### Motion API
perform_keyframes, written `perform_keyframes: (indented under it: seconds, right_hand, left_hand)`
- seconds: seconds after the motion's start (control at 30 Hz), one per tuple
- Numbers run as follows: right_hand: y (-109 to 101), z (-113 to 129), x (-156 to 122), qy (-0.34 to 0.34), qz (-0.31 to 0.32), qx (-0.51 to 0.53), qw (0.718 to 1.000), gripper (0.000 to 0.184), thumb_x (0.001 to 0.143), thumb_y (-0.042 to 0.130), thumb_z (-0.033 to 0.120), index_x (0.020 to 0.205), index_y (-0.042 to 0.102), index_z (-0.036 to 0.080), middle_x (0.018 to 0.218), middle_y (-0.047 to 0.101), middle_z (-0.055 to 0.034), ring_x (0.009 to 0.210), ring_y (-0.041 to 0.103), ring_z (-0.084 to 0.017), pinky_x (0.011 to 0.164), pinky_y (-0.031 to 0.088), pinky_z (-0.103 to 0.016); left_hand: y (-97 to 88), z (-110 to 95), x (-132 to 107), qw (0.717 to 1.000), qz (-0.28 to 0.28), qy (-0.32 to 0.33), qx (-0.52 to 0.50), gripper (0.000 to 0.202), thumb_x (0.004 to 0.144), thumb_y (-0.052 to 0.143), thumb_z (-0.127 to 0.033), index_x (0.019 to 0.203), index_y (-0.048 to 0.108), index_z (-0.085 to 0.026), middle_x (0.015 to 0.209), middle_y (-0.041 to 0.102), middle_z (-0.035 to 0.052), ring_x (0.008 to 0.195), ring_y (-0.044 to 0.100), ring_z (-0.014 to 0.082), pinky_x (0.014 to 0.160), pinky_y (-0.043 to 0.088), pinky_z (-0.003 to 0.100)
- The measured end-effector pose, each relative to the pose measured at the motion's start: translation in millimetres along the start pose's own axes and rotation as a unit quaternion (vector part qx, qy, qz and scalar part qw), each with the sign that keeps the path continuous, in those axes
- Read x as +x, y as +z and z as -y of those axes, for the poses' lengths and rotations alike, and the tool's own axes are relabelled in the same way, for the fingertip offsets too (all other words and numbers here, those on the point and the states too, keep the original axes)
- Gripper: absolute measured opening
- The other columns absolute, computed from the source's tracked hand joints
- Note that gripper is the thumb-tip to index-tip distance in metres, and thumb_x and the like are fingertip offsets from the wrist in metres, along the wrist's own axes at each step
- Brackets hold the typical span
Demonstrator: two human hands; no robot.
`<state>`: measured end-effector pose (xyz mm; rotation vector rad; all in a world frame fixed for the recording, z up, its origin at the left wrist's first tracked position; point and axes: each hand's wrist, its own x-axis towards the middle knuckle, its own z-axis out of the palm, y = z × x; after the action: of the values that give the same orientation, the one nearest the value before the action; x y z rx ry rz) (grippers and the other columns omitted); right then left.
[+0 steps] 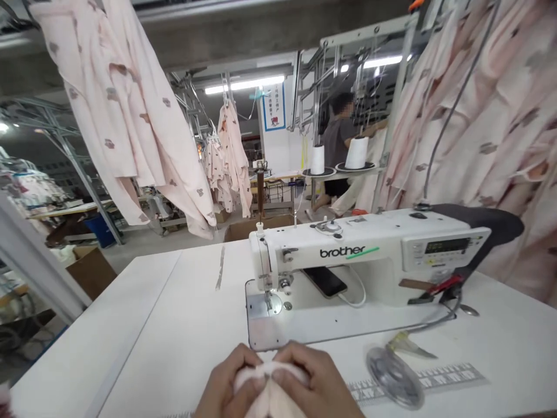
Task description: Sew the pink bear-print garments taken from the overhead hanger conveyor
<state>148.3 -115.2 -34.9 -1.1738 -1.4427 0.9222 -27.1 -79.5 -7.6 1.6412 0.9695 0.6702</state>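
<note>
Side by side at the front edge of the white table, my two hands pinch a pale pink piece of fabric [275,400]. My left hand [232,380] has its thumb and fingers closed on the folded edge. Mirroring it, my right hand [311,380] grips the same fold with thumb on top. The lower part of the cloth runs out of view. Just beyond the hands stands a white Brother sewing machine [378,249], its needle area lit and the plate [265,306] bare of cloth.
A clear ruler [452,376], a round transparent case [394,377] and yellow-handled thread snips [409,345] lie right of my hands. Under the machine arm rests a phone [325,281] with a cable. Pink garments [126,98] hang left and right; thread cones [357,152] and a person [337,133] are behind.
</note>
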Motion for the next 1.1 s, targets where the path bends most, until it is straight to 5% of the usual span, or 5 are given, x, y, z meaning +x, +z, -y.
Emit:
perform_keyframes:
  seconds: [0.17,0.4,0.7,0.9,1.1]
  right_hand:
    - [-8,1,30,0.010,-0.048,-0.042,0.998,0.019,0.081,0.051,0.036,0.076,0.059,0.019,0.070,0.060,0.0014,0.069,0.055,-0.017,0.060,0.038,-0.022]
    - [-10,-47,78,0.091,-0.038,-0.276,0.956,0.016,0.082,0.054,0.013,0.066,0.056,0.018,0.065,0.058,0.0014,0.066,0.053,-0.017,0.056,0.027,-0.023]
    - [-19,-54,100,0.174,-0.032,-0.348,0.921,0.012,0.081,0.055,0.015,0.071,0.061,0.019,0.066,0.061,0.0002,0.065,0.056,-0.018,0.053,0.027,-0.023]
    - [-21,-70,103,0.163,-0.061,-0.380,0.908,0.007,0.083,0.055,0.019,0.084,0.063,0.017,0.088,0.067,-0.0044,0.082,0.059,-0.022,0.062,0.033,-0.024]
    - [-22,-73,104,0.148,-0.067,-0.401,0.902,0.008,0.083,0.055,0.017,0.082,0.063,0.017,0.081,0.066,-0.0044,0.079,0.059,-0.023,0.060,0.032,-0.025]
  left_hand:
    - [-13.5,-22,47,0.997,0.005,0.017,0.079,0.028,0.074,0.059,-0.041,0.072,0.051,-0.014,0.067,0.050,-0.0004,0.064,0.045,0.0109,0.057,0.034,0.019]
    - [-7.9,27,109,0.975,-0.019,-0.019,0.222,0.011,0.075,0.050,-0.021,0.078,0.059,-0.016,0.082,0.058,0.0013,0.077,0.053,0.0153,0.072,0.038,0.025]
    - [-6.5,32,139,0.954,-0.007,-0.066,0.291,0.014,0.076,0.050,-0.022,0.072,0.062,-0.016,0.075,0.063,0.0009,0.072,0.055,0.0151,0.062,0.035,0.024]
    - [5.0,25,146,0.939,-0.042,-0.084,0.330,0.015,0.076,0.049,-0.017,0.079,0.064,-0.016,0.086,0.067,0.0054,0.081,0.059,0.0193,0.069,0.038,0.026]
    - [8.5,23,148,0.930,-0.059,-0.092,0.350,0.015,0.078,0.047,-0.017,0.079,0.062,-0.015,0.084,0.067,0.0077,0.080,0.060,0.0211,0.067,0.038,0.026]
